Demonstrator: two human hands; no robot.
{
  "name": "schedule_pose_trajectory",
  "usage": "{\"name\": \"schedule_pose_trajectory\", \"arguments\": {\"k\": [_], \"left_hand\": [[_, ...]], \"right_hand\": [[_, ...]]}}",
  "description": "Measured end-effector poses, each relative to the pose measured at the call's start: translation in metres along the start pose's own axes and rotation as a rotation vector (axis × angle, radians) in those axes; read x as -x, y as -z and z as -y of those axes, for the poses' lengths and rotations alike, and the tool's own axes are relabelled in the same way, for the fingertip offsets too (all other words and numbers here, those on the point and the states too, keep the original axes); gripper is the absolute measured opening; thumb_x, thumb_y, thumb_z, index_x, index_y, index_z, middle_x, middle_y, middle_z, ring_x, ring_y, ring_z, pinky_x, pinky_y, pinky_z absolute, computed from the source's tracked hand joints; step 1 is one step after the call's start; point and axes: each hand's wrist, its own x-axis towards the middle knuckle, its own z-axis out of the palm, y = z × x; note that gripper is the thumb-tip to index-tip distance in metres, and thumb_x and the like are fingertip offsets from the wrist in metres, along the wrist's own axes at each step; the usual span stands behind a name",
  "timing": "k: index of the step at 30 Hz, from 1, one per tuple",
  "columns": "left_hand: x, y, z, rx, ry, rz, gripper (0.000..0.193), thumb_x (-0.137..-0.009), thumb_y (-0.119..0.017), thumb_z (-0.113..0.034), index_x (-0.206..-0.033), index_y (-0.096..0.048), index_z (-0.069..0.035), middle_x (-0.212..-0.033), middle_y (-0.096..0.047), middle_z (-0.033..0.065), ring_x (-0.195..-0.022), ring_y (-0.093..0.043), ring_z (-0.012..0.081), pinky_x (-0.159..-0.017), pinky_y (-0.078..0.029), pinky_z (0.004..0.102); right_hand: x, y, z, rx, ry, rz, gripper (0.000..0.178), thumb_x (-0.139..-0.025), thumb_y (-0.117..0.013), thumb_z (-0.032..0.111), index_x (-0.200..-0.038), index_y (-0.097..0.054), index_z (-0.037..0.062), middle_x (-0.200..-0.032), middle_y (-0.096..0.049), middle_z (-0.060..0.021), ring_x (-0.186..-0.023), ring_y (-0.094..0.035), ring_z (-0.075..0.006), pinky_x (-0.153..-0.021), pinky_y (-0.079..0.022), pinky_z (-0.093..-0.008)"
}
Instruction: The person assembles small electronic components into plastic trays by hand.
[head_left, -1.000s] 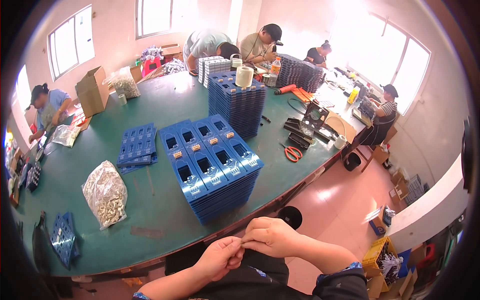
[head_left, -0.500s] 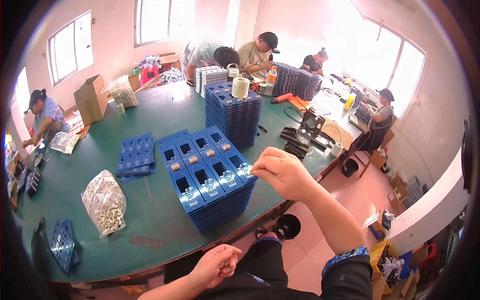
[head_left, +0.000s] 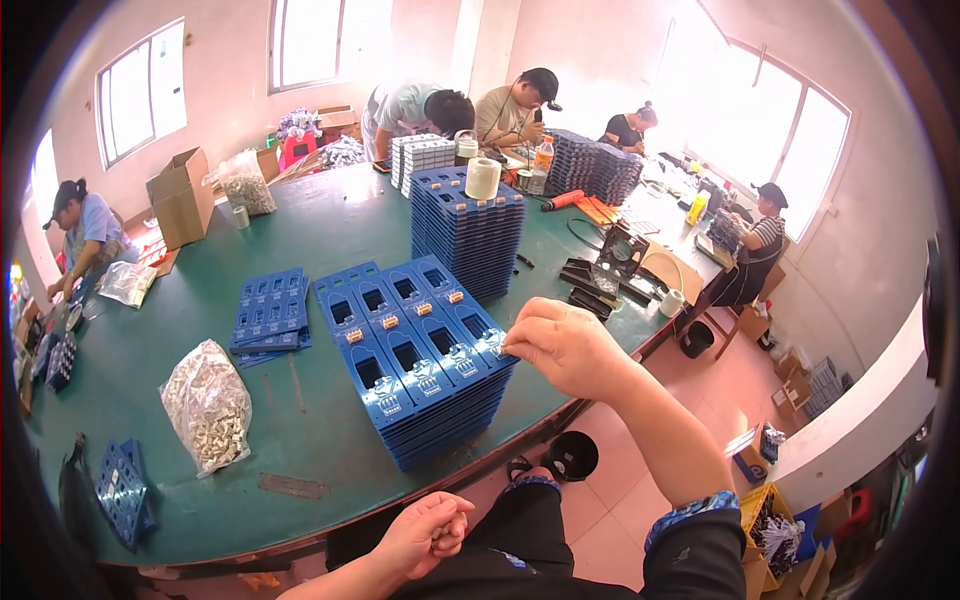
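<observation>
A stack of blue circuit board panels (head_left: 405,345) stands at the near edge of the table, several small cream connectors (head_left: 391,322) sitting in a row across its top. My right hand (head_left: 572,348) is at the right edge of the top panel, thumb and fingertips pinched together; whatever is between them is too small to make out. Low in the picture, my left hand (head_left: 428,533) is curled closed in front of my lap, and its fingers hide what it may hold. To the left of the stack lies a clear plastic bag (head_left: 207,408) full of small cream connectors.
Behind stands a taller stack of blue panels (head_left: 466,240) with a white roll (head_left: 482,179) on top. Loose panels (head_left: 270,312) lie left of the near stack. A black fixture (head_left: 622,250) is at the right. Several people work around the green table (head_left: 330,220).
Almost nothing differs. My right hand stays pinched at the panel's right edge, and my left hand remains curled, its fingers slightly shifted.
</observation>
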Motion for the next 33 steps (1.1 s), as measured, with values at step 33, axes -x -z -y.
{"name": "schedule_pose_trajectory", "arguments": {"k": [33], "left_hand": [[0.006, -0.013, -0.012, 0.104, -0.057, -0.075, 0.058, -0.106, -0.026, -0.049, -0.114, -0.056, 0.000, -0.093, -0.065, 0.0151, -0.056, -0.045, 0.0122, -0.052, -0.036, 0.0259]], "right_hand": [[0.050, -0.027, 0.075, 0.015, 0.203, 0.009, 0.018, -0.076, -0.069, 0.010, -0.094, -0.068, 0.0099, -0.096, -0.062, -0.0041, -0.081, -0.065, -0.0240, -0.067, -0.054, -0.0347]]}}
